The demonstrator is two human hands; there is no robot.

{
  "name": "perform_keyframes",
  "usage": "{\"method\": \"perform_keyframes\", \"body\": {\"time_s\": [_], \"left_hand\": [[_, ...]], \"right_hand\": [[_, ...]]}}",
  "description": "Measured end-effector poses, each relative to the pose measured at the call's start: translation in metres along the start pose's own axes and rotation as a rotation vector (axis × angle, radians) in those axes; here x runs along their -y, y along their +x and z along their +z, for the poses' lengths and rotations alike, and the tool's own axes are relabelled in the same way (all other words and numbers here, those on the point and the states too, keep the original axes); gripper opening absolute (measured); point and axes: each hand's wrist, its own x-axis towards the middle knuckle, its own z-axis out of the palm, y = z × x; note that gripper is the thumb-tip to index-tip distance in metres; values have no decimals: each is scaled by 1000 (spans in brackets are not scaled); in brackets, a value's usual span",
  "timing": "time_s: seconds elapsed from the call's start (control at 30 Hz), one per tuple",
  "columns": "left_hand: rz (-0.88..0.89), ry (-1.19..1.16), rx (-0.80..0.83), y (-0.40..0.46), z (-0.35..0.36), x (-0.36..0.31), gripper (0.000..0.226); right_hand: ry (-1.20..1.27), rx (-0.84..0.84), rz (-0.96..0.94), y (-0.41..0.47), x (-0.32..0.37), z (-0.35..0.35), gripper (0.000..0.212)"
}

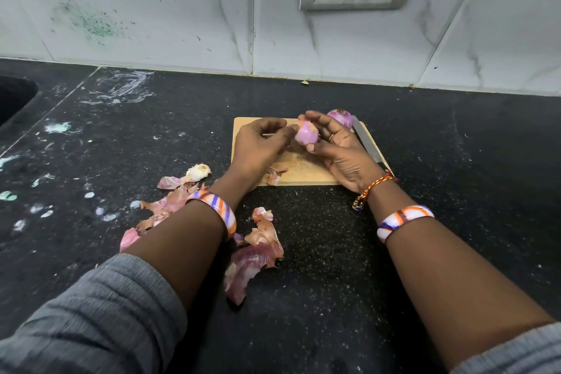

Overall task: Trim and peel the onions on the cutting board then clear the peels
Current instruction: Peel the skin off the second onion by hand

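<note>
Fingers of the right hand [337, 146] curl around a small, smooth, glossy pale-purple onion [307, 134], holding it just above a rectangular light wooden cutting board [300, 171]. Fingers of the left hand [258, 146] are bent, their tips pinching at the onion's left side. Just beyond the right fingers, a second round purple onion [341, 118] rests on the board's far corner. Beside the right hand, a flat steel knife blade [365, 143] lies along the board's edge. A papery scrap of skin [274, 174] sits on the board under the left wrist. Nearer the person, dry, crinkled pink-brown peels [252, 261] lie scattered on the speckled black stone tabletop [318, 252].
</note>
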Motion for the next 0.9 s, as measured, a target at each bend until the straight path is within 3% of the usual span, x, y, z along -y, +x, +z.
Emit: {"method": "perform_keyframes", "body": {"time_s": [0.07,0.23,0.4,0.6,0.7,0.8,0.9], "left_hand": [[30,105,63,0,-1,2,24],[92,110,83,-3,0,0,23],[113,99,33,-2,2,3,13],[61,71,-34,3,1,8,22],[82,87,-25,2,2,7,28],[101,140,24,1,4,5,16],[73,213,86,1,5,4,30]], "right_hand": [[-37,-2,9,0,-1,0,56],[-215,-63,2,1,-4,3,55],[-141,-69,5,-1,-4,5,52],[-76,-81,-12,-2,-2,5,49],[-24,-87,-8,-1,-3,5,44],[-80,-101,-16,0,-5,6,53],[-197,-116,-42,0,-6,6,51]]}}
